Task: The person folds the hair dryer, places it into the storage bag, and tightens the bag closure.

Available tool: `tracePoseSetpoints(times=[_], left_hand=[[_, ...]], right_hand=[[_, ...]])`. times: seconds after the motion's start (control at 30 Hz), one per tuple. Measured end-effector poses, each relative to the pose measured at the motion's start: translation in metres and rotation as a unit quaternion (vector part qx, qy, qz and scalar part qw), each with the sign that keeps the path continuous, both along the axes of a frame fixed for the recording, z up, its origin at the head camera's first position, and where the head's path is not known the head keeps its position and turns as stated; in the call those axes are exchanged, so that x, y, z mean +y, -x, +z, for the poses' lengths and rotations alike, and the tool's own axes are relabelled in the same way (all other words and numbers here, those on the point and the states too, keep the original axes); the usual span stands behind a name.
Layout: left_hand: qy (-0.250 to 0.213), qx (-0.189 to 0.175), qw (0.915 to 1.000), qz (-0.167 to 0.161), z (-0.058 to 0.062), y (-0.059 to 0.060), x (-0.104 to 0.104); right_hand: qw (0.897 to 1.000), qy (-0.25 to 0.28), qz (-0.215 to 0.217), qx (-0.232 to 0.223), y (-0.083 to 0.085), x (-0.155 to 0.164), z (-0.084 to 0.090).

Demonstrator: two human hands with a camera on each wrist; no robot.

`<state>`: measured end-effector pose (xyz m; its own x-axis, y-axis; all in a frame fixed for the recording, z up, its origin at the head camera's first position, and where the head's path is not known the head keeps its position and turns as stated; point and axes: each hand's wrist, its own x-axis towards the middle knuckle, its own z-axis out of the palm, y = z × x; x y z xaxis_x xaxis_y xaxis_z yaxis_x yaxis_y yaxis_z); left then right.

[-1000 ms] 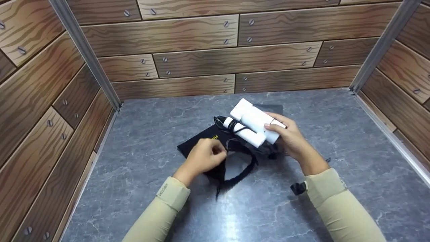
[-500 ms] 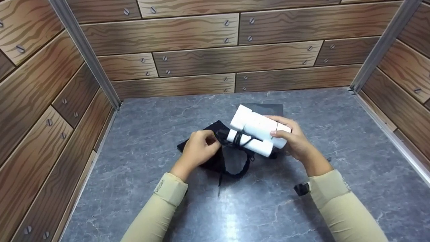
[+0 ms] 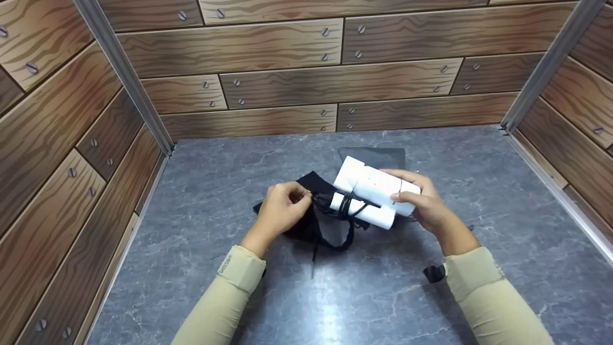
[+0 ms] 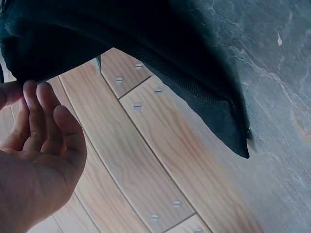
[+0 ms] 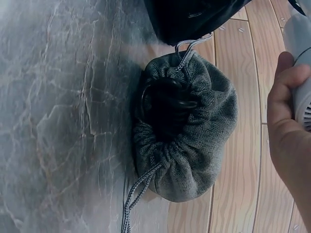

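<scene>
My right hand [image 3: 424, 199] grips a folded white hair dryer [image 3: 378, 187] by its barrel; a vent grille shows at its end in the right wrist view. Black cord [image 3: 346, 205] is wound round the dryer's handle. To the left, my left hand [image 3: 282, 208] pinches the edge of a black cloth drawstring bag [image 4: 141, 43] between thumb and fingertips. The bag's mouth gapes toward the dryer, whose cord end overlaps it in the head view. My left hand's other fingers [image 4: 68, 126] are bent beside the cloth.
A grey drawstring pouch [image 5: 209, 131] with black cable in its mouth stands on the marbled tabletop [image 3: 201, 287], mostly hidden behind the dryer in the head view. A dark grey flat sheet [image 3: 390, 155] lies farther back. Wood-patterned walls [image 3: 282, 86] enclose the table.
The dryer has moved down and slightly right in my right hand. My left hand has shifted slightly up and left, and the black bag's edge is now lifted near the dryer's cord end.
</scene>
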<state>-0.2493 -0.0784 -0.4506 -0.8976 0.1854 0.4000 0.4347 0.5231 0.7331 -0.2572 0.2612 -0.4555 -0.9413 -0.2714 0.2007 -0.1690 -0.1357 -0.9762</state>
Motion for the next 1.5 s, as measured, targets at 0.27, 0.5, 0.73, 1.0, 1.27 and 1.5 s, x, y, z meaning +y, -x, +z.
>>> tracePoseSetpoints(times=[0.27,0.5,0.73,1.0,1.27,1.5], left_hand=[[0.000,0.006,0.9999,0.010,0.002,0.000,0.000],[-0.011,0.007,0.9998,0.012,0.004,0.000,0.000],[-0.015,0.013,0.9998,0.009,0.004,-0.001,0.001],[-0.018,0.008,0.9998,0.009,0.003,-0.001,0.005],[-0.027,0.000,0.9996,0.011,0.002,0.000,0.004],[-0.027,-0.005,0.9995,0.014,0.000,0.001,0.003]], right_hand=[[1.000,-0.014,-0.003,0.018,0.000,0.001,0.001],[0.998,-0.047,0.002,0.035,0.000,0.002,0.000],[0.995,-0.074,-0.026,0.054,-0.001,-0.002,0.001],[0.988,-0.123,-0.029,0.085,-0.007,-0.010,0.006],[0.978,-0.160,-0.009,0.131,-0.011,-0.018,0.008],[0.974,-0.158,0.001,0.161,-0.014,-0.021,0.005]])
